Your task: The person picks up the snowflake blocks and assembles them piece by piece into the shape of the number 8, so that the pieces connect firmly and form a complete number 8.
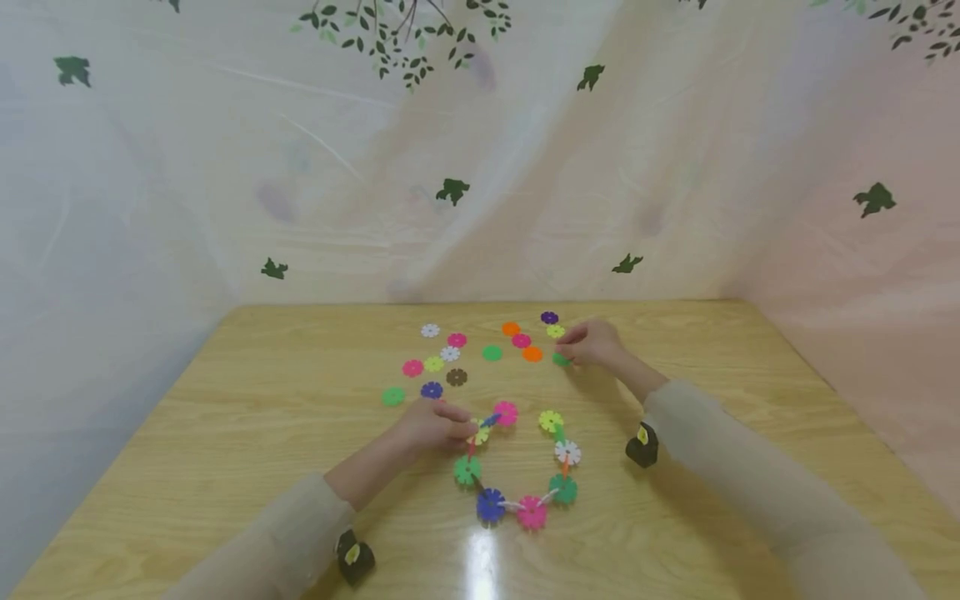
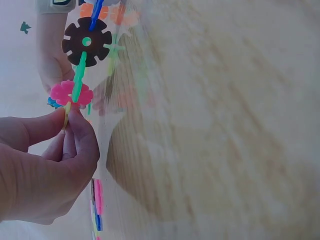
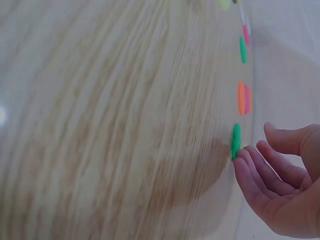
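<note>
On the table lies a chain of interlocking flower-shaped plastic discs [image 1: 532,512], bent into a ring that is broken at its far side, between a pink disc [image 1: 506,413] and a yellow one [image 1: 551,421]. My left hand [image 1: 432,425] is at the ring's left end, where thumb and forefinger pinch a yellow disc [image 2: 66,114]. Farther back, my right hand [image 1: 597,343] reaches to a loose green disc [image 3: 236,141]. Its fingertips are right at the disc's edge, with the thumb raised apart from them.
Several loose discs lie behind the ring, among them a brown disc [image 1: 457,377], a blue disc [image 1: 431,390], an orange disc [image 1: 532,354] and a purple disc [image 1: 550,317]. A printed curtain [image 1: 360,208] hangs along the table's far edge.
</note>
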The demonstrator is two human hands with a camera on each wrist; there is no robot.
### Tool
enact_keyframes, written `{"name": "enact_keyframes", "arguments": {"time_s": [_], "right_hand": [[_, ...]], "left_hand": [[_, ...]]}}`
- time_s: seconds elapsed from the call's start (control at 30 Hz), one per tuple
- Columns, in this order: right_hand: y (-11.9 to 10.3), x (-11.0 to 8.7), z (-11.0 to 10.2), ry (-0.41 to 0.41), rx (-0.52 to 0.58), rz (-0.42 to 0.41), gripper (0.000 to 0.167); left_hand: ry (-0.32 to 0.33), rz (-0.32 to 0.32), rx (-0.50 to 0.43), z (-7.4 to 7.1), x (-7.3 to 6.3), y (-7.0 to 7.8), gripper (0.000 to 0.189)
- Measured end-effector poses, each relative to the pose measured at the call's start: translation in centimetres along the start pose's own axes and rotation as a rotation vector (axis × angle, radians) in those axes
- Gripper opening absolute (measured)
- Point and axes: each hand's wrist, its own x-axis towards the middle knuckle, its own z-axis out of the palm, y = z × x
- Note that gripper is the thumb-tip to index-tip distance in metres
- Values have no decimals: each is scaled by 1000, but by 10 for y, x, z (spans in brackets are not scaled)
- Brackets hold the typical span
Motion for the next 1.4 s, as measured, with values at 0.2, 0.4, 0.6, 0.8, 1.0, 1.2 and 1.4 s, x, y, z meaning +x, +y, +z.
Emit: {"name": "enact_keyframes", "arguments": {"time_s": [0.2,0.4,0.6,0.8,1.0,1.2,1.4], "right_hand": [[5,4,-2,78,-155,-93,23],[8,6,1,32,-228,-109,25],[8,6,1,-6,-240,-100,24],[8,3,1,-34,-190,-98,29],[7,-3,4,0,-142,-136,23],[3,-15,10,-39,-91,-193,15],[-4,-31,16,-70,-41,-281,13]], "left_hand": [[-1,0,-3,0,-1,3,27],[-7,7,2,1,-1,2,26],[-11,5,11,1,0,0,27],[-6,1,10,2,0,0,28],[-3,-4,13,2,-1,1,29],[6,-14,11,2,-4,2,29],[3,-10,6,1,-3,2,29]]}}
